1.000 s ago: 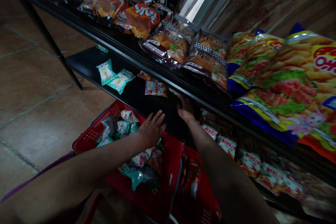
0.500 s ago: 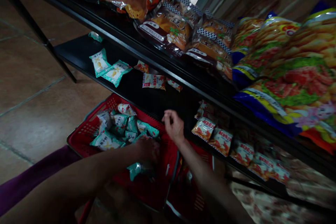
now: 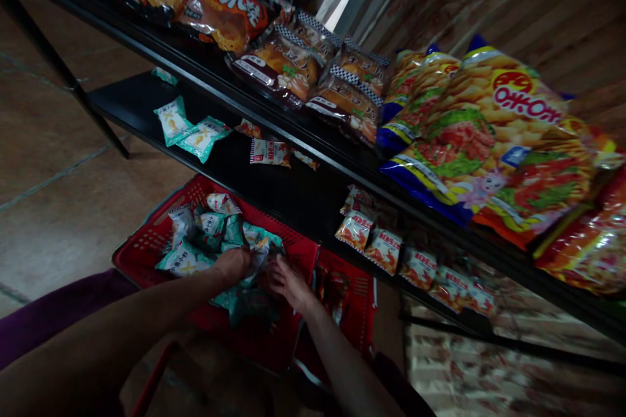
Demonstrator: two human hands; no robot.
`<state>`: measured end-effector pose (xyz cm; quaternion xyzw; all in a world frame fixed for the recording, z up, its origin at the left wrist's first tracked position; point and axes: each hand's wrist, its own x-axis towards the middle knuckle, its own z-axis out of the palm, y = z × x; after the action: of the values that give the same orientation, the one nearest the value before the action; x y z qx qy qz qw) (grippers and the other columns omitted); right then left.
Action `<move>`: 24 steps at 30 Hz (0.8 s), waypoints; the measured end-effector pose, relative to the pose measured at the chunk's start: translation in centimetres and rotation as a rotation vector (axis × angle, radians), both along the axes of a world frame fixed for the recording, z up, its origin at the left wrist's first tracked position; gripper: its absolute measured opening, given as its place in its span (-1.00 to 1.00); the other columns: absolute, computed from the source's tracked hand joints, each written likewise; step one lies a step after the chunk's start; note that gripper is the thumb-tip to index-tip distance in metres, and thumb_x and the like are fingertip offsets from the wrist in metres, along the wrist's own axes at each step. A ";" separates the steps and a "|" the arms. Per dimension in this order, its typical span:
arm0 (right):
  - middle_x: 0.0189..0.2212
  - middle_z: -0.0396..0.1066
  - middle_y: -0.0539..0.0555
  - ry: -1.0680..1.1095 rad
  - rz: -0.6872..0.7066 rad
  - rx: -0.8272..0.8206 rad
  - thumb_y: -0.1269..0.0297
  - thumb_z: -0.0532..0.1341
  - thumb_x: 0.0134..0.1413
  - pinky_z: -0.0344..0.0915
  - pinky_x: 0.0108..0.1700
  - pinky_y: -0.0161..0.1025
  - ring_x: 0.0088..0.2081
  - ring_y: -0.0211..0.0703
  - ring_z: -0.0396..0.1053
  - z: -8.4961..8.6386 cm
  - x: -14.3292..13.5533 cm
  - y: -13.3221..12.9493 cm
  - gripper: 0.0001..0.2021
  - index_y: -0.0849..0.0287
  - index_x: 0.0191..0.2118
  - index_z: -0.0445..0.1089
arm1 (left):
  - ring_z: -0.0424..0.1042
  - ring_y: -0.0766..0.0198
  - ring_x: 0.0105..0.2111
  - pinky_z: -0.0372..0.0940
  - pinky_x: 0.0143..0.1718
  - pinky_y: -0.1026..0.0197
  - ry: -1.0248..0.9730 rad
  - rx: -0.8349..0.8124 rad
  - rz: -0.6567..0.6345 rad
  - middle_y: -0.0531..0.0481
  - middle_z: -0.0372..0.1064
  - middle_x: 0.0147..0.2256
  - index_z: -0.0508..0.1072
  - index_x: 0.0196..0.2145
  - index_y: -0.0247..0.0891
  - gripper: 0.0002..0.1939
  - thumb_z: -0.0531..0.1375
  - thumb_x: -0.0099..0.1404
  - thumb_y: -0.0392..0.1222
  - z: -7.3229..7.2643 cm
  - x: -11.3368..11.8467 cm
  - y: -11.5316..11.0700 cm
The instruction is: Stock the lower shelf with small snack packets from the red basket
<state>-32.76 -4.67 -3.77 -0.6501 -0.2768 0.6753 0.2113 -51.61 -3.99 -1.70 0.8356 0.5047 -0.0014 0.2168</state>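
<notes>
Both of my hands reach into a red shopping basket [image 3: 302,254] that holds several small teal-and-white snack packets [image 3: 184,258]. My left hand [image 3: 235,265] is closed, its fingertips pinching a shiny snack packet [image 3: 259,255] near the middle of the pile. Just right of that packet, my right hand [image 3: 292,285] has its fingers stretched out and slightly apart, close to the packets. Shadow hides whether those fingertips touch one. One white-and-red packet [image 3: 221,202] lies at the basket's far end.
A second red basket [image 3: 360,303] adjoins on the right. On the low black shelf [image 3: 298,195] lie teal packets [image 3: 203,138] at left and a row of orange-and-white packets [image 3: 386,249] at right. Large snack bags [image 3: 454,137] fill the shelf above, overhanging its edge. A metal leg [image 3: 44,45] stands left.
My right hand has moved from above the basket's shelf-side edge down into the basket. My left hand has risen into clearer view at the packets. The whole view has shifted slightly.
</notes>
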 end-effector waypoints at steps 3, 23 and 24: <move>-0.30 0.49 0.09 0.342 -0.200 -0.137 -0.03 0.21 -0.01 0.39 -0.29 -0.18 -0.33 -0.16 0.45 3.6 -1.6 0.1 -0.63 0.16 -0.19 0.37 | 0.43 0.06 -0.17 0.35 -0.27 0.14 0.030 0.006 -0.134 -0.29 0.40 -0.14 0.42 -0.11 -0.37 -0.70 0.02 0.24 -0.37 5.3 0.9 -0.9; -0.40 0.54 0.01 0.453 -0.305 0.070 0.28 0.47 -0.40 0.37 -0.17 -0.15 -0.29 -0.10 0.50 12.4 1.7 -5.5 -0.51 0.13 -0.21 0.37 | 0.39 0.26 -0.40 0.25 -0.35 0.21 -1.240 -0.967 0.954 -0.05 0.42 -0.37 0.40 -0.37 -0.28 -0.74 0.26 0.00 -0.10 10.6 4.6 -1.5; -0.41 0.54 0.01 0.454 -0.303 0.062 0.29 0.47 -0.41 0.37 -0.17 -0.15 -0.29 -0.10 0.50 12.2 1.7 -5.4 -0.51 0.14 -0.23 0.37 | 0.38 0.28 -0.43 0.24 -0.37 0.23 -1.249 -0.979 0.990 -0.03 0.42 -0.40 0.41 -0.38 -0.29 -0.77 0.27 -0.02 -0.14 10.3 4.7 -1.5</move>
<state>-31.02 -10.07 8.48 -0.5092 -0.1425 0.7557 0.3864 -46.88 -5.50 8.60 0.1907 0.5384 0.3280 0.7525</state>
